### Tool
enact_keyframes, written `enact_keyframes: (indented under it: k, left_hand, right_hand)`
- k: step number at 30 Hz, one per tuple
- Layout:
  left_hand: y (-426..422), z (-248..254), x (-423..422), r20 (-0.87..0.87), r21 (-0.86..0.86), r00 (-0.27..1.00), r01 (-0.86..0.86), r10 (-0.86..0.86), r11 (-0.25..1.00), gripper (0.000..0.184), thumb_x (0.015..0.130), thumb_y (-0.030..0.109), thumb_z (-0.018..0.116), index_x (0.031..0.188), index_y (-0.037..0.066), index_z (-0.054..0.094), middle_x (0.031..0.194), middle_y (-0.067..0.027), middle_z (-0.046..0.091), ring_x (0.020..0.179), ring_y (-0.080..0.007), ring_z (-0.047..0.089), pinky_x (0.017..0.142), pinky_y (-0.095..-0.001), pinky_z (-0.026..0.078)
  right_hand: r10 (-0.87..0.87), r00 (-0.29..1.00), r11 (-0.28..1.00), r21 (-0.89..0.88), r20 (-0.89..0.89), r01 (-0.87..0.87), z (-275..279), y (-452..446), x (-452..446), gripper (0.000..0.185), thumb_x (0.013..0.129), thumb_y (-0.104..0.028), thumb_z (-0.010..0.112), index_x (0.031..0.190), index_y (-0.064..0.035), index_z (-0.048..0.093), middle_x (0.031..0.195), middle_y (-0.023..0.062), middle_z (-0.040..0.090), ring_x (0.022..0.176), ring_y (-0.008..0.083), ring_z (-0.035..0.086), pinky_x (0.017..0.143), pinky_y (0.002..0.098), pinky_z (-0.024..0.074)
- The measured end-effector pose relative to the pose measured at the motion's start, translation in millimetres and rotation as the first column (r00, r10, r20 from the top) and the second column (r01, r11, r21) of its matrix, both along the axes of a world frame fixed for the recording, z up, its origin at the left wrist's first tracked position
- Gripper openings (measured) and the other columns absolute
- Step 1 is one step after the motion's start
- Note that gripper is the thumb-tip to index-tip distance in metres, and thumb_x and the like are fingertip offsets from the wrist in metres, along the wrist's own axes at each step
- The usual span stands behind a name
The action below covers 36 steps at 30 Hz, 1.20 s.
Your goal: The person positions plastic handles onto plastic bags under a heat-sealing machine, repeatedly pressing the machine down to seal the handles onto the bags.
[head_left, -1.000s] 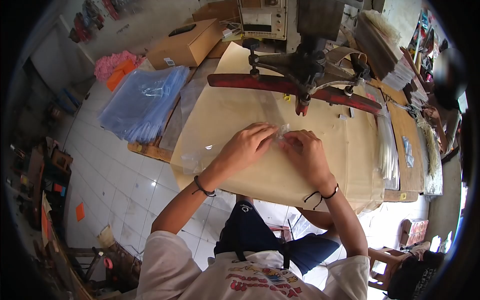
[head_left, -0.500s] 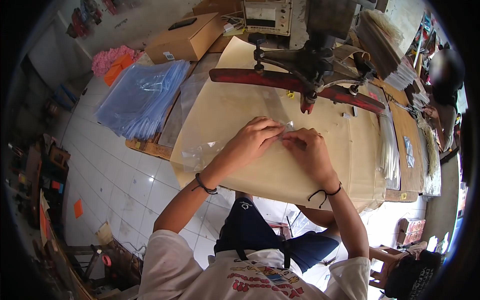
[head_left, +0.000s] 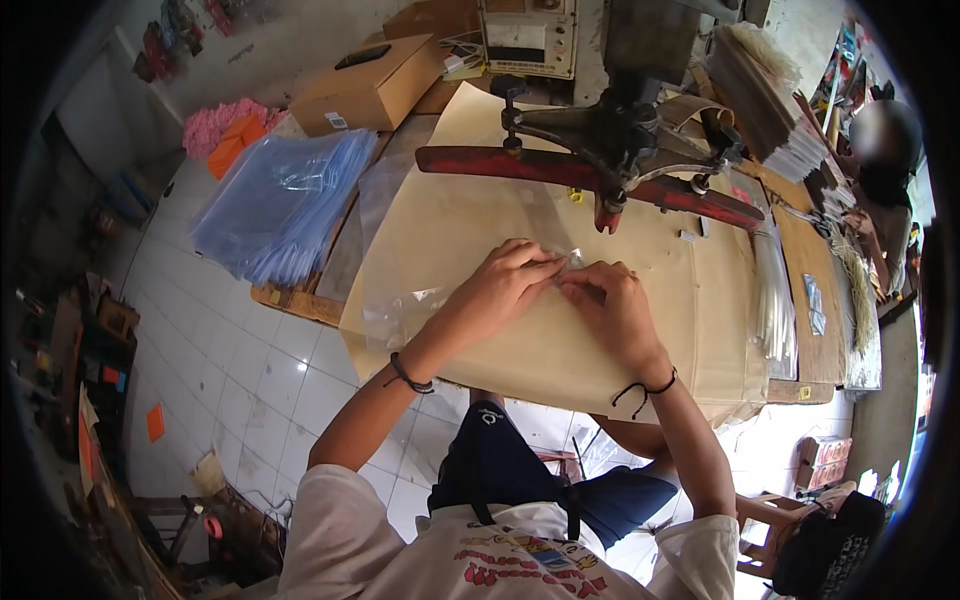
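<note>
Clear plastic (head_left: pixel 574 261), a small crumpled piece, lies between the fingertips at the centre of the frame, over a tan sheet (head_left: pixel 640 345) that covers the work surface. The left hand (head_left: pixel 512 272) is narrow, its fingers and thumb drawn together on the piece's left side; the right hand (head_left: pixel 612 297) pinches it from the right, thumb against forefinger. The fingers hide much of the plastic, so its exact folds cannot be told. With film this thin, a light, even pinch probably serves best: one hand to steady, the other to make small movements, since a hard tug could stretch or crease it. Resting the wrists low would likely help. A broader transparent sheet (head_left: pixel 395 308) lies at centre left, partly beneath the left forearm, and dragging that arm could shift it. Just above the hands in the frame hangs a red bar (head_left: pixel 505 161); the knuckles are best held clear of it.
</note>
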<state>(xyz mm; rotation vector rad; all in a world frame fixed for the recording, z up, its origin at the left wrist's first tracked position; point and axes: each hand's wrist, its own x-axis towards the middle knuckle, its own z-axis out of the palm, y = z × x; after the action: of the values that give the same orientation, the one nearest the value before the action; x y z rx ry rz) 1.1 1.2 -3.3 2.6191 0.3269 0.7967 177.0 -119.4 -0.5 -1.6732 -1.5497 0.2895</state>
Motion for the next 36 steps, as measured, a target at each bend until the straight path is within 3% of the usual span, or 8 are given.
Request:
enact_keyframes:
  k: [5,11,20,23,26,29,32,36]
  left_hand:
    - [0.2,3.8,-0.2,-0.023,-0.024,1.000,0.006,-0.007,1.000,0.034,0.092,0.006,0.065,0.126,0.003,0.067,0.109,-0.0102,0.063,0.111,-0.0303,0.058,0.098,-0.0406,0.049]
    - [-2.0,-1.4,-0.2,0.009,-0.012,1.000,-0.022,0.022,1.000,0.034,0.092,0.004,0.063,0.127,0.002,0.066,0.125,-0.0107,0.065,0.120,-0.0303,0.057,0.103,-0.0402,0.048]
    - [-8.3,8.2,-2.3,-0.089,0.196,0.995,0.066,-0.049,0.978,0.048,0.089,0.001,0.061,0.136,0.003,0.060,0.141,-0.0074,0.060,0.130,-0.0279,0.054,0.110,-0.0396,0.044]
    - [-5.0,4.1,-0.1,-0.114,0.156,0.992,0.064,-0.046,0.986,0.047,0.089,0.001,0.058,0.136,0.005,0.062,0.142,-0.0052,0.060,0.133,-0.0275,0.052,0.112,-0.0411,0.042]
    - [-2.1,0.6,0.5,-0.144,0.114,0.989,0.060,-0.044,0.992,0.047,0.089,0.002,0.058,0.135,0.008,0.063,0.143,-0.0027,0.059,0.137,-0.0279,0.049,0.112,-0.0436,0.039]
    - [2.4,6.3,-1.4,-0.198,0.172,0.980,0.069,-0.034,0.983,0.045,0.089,0.008,0.061,0.133,0.011,0.065,0.143,-0.0011,0.060,0.136,-0.0308,0.050,0.107,-0.0444,0.040]
    - [7.2,6.0,-5.7,-0.222,0.286,0.975,0.078,-0.013,0.955,0.043,0.090,0.012,0.061,0.133,0.011,0.065,0.144,-0.0009,0.060,0.138,-0.0315,0.048,0.105,-0.0448,0.041]
    - [-7.1,5.5,-12.9,-0.164,0.290,0.986,0.049,0.000,0.956,0.043,0.094,0.013,0.059,0.137,0.009,0.063,0.146,-0.0025,0.057,0.142,-0.0295,0.045,0.110,-0.0445,0.037]
  right_hand:
    - [0.017,1.000,1.000,0.024,0.003,-0.017,-3.2,0.8,2.9,0.015,0.086,-0.016,0.074,0.098,-0.0094,0.078,0.085,0.0095,0.070,0.079,0.0287,0.060,0.078,0.0412,0.0480]
    - [-0.049,0.994,0.999,-0.001,0.097,0.049,0.6,2.2,-2.5,0.014,0.089,-0.017,0.071,0.098,-0.0075,0.077,0.088,0.0104,0.071,0.082,0.0324,0.062,0.080,0.0426,0.0477]
    - [-0.061,0.994,0.992,0.112,0.091,0.051,-6.2,4.7,0.3,0.013,0.087,-0.012,0.070,0.095,-0.0017,0.068,0.083,0.0118,0.071,0.083,0.0337,0.062,0.083,0.0424,0.0476]
    - [-0.068,0.995,0.997,0.045,0.076,0.065,-5.4,4.7,-0.4,0.012,0.084,-0.009,0.071,0.094,-0.0019,0.067,0.090,0.0129,0.071,0.086,0.0333,0.061,0.084,0.0420,0.0481]
    - [-0.125,0.946,0.990,0.096,0.299,0.101,-3.4,-3.0,-7.8,0.012,0.087,-0.009,0.068,0.095,-0.0006,0.067,0.104,0.0138,0.071,0.098,0.0316,0.062,0.090,0.0407,0.0489]
    - [-0.063,0.870,0.968,0.243,0.488,-0.066,-4.7,-15.0,-11.8,0.019,0.085,-0.009,0.069,0.102,-0.0005,0.069,0.112,0.0148,0.069,0.105,0.0300,0.064,0.095,0.0395,0.0502]
    - [-0.028,0.866,0.979,0.190,0.499,-0.078,-4.6,-24.3,-20.4,0.035,0.089,-0.018,0.068,0.116,0.0037,0.064,0.124,0.0183,0.066,0.115,0.0309,0.062,0.100,0.0394,0.0484]
    - [-0.016,0.846,0.996,0.087,0.534,-0.036,-2.2,-31.2,-32.0,0.049,0.093,-0.030,0.065,0.127,0.0041,0.059,0.132,0.0199,0.064,0.122,0.0307,0.061,0.105,0.0424,0.0451]
